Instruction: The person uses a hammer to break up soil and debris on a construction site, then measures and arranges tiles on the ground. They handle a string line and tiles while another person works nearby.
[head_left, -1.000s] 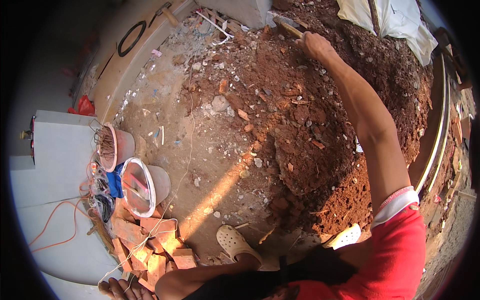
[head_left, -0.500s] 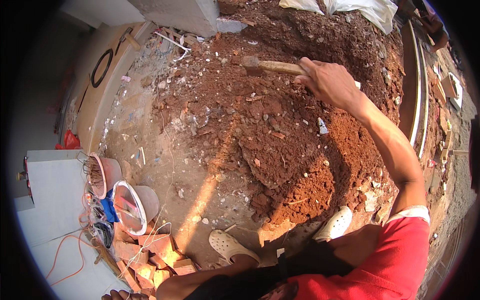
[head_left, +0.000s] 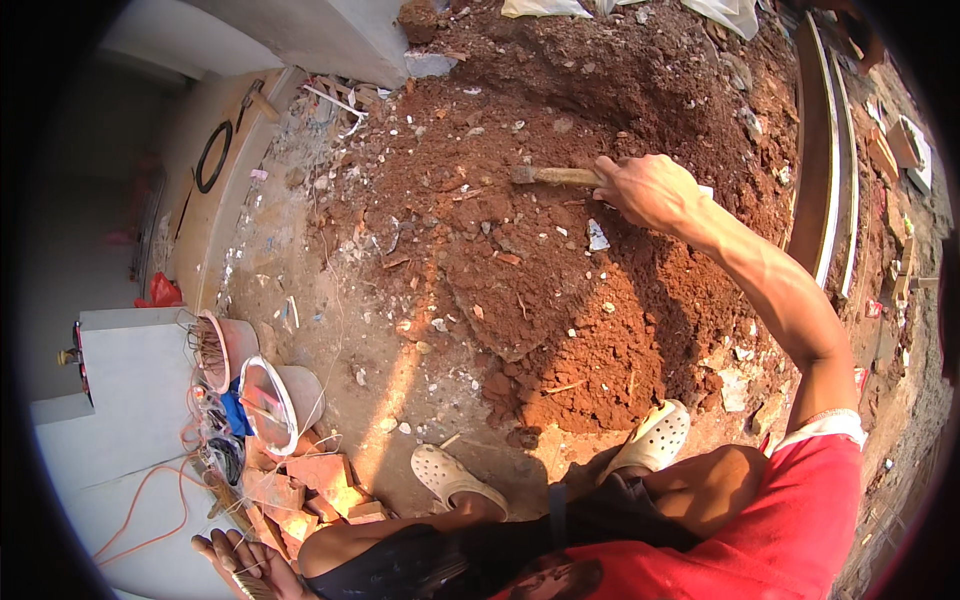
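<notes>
My right hand (head_left: 648,190) is closed around the wooden handle (head_left: 565,177) of a short hammer-like tool. Its dull metal head (head_left: 522,175) rests at, or just above, the reddish-brown soil (head_left: 560,255); which of the two I cannot tell. A pale end of the handle pokes out behind my wrist. Low at the left edge, my left hand (head_left: 243,560) has its fingers curled, with a small ribbed, pale thing (head_left: 254,586) against the palm that I cannot make out. Thin white string runs near these fingers. Between my feet and the tool lies the loose soil heap.
Broken red bricks (head_left: 318,472) lie beside two buckets, one with a white rim (head_left: 268,405), the other pinkish (head_left: 232,348). An orange cord (head_left: 135,525) crosses a pale board. Long metal channels (head_left: 828,160) edge the soil at right. Pale sacks (head_left: 545,8) lie at the far side.
My right hand has brought the tool's head down and slightly right, toward the soil. My left hand has come further into view at the lower left. The whole view has shifted a little.
</notes>
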